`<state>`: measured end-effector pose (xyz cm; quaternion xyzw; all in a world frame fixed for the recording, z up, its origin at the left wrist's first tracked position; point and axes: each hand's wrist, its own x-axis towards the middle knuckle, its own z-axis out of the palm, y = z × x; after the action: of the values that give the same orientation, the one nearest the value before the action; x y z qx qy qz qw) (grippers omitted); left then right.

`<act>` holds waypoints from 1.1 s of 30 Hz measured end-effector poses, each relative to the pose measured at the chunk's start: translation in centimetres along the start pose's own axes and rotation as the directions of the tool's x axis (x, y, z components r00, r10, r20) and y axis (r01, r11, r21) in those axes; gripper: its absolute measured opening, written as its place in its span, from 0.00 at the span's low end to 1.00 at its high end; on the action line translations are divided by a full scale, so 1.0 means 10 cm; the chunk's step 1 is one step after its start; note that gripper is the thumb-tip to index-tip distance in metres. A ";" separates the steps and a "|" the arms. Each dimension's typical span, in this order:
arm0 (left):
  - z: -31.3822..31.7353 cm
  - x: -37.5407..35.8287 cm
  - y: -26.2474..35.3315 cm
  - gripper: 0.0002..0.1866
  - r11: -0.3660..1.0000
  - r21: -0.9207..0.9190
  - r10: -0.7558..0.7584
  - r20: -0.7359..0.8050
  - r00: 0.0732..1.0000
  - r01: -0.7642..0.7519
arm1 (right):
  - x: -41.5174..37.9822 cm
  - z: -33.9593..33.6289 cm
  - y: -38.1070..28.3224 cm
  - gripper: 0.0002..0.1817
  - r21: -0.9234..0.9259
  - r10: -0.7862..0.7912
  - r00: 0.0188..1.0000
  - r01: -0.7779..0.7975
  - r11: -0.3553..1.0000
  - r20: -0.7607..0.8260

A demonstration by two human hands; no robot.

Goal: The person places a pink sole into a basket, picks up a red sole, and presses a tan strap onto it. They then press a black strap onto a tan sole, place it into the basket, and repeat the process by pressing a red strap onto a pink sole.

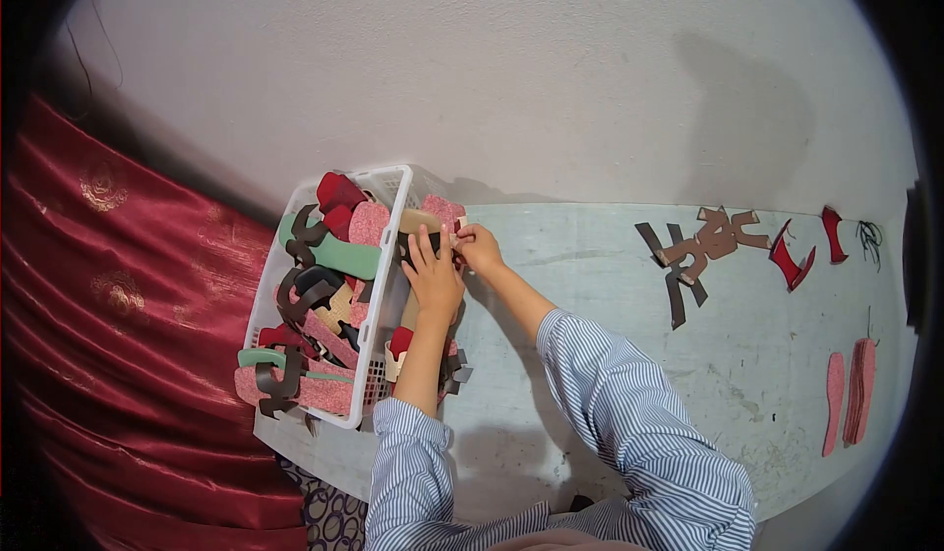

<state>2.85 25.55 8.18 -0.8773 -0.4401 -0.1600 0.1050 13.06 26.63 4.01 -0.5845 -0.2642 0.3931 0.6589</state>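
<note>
My left hand (433, 281) lies with fingers outstretched on a sandal with a tan sole and a black strap (420, 225), just right of the basket. Close against it, my right hand (479, 248) is closed in a pinch at the sandal's right edge. What sits between those fingertips is too small to make out. A pink speckled sole (444, 209) shows behind the hands. Below my left wrist are more sandal parts, among them a red and cream piece (398, 343), partly covered by my forearm.
A white plastic basket (369, 320) full of sandals and soles stands at the left by a red curtain (147, 305). On the table (580, 266) at right lie brown strap pieces (716, 241), red straps (787, 261), black cords (869, 241) and stacked pink soles (860, 394). A wall runs behind.
</note>
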 end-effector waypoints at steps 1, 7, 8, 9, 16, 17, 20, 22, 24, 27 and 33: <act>-0.02 -0.01 0.01 0.38 1.000 -0.006 -0.012 -0.005 1.000 0.012 | -0.04 -0.04 -0.03 0.08 0.047 0.013 0.999 -0.015 0.999 0.046; -0.13 -0.12 0.07 0.42 0.998 -0.026 -0.055 -0.042 0.998 0.054 | -0.09 -0.14 -0.03 0.06 0.009 0.007 0.998 -0.008 1.000 0.061; -0.13 -0.13 0.07 0.42 0.999 -0.018 -0.052 -0.055 0.997 0.051 | -0.09 -0.16 -0.01 0.06 -0.010 -0.001 0.998 0.001 1.000 0.057; -0.15 -0.14 0.08 0.42 0.999 -0.020 -0.049 -0.058 0.997 0.048 | -0.12 -0.18 -0.06 0.06 -0.010 -0.004 0.999 0.004 1.000 0.053; -0.16 -0.19 0.15 0.42 1.000 0.016 -0.013 -0.071 0.997 0.014 | -0.21 -0.19 -0.10 0.10 -0.025 0.020 0.986 -0.016 1.000 0.167; -0.15 -0.20 0.15 0.41 0.999 0.032 0.004 -0.087 0.996 -0.001 | -0.21 -0.17 -0.09 0.11 -0.020 0.037 0.983 -0.034 0.999 0.180; -0.07 -0.14 0.09 0.40 0.997 0.066 0.051 -0.054 0.997 -0.047 | -0.19 -0.10 -0.05 0.15 0.014 -0.013 0.977 0.011 1.000 0.214; -0.06 -0.06 0.03 0.40 0.999 0.024 0.044 -0.050 0.998 -0.043 | -0.19 -0.06 -0.06 0.19 0.059 -0.020 0.966 0.005 0.998 0.256; -0.05 -0.01 -0.03 0.40 0.997 -0.062 0.039 -0.019 0.999 -0.040 | -0.18 -0.02 -0.03 0.21 0.052 -0.036 0.969 0.024 0.998 0.243; -0.04 0.05 -0.11 0.41 0.981 -0.178 0.069 -0.049 0.996 -0.076 | -0.18 -0.01 0.06 0.23 0.042 -0.050 0.971 0.041 0.998 0.236; -0.04 0.11 -0.14 0.44 0.971 -0.229 0.069 0.006 0.998 -0.066 | -0.10 -0.03 0.17 0.25 0.039 -0.081 0.961 0.073 0.997 0.265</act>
<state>2.26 27.08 8.99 -0.8991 -0.3893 -0.1999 0.0059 12.38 25.70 2.40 -0.5062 -0.3673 0.4458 0.6404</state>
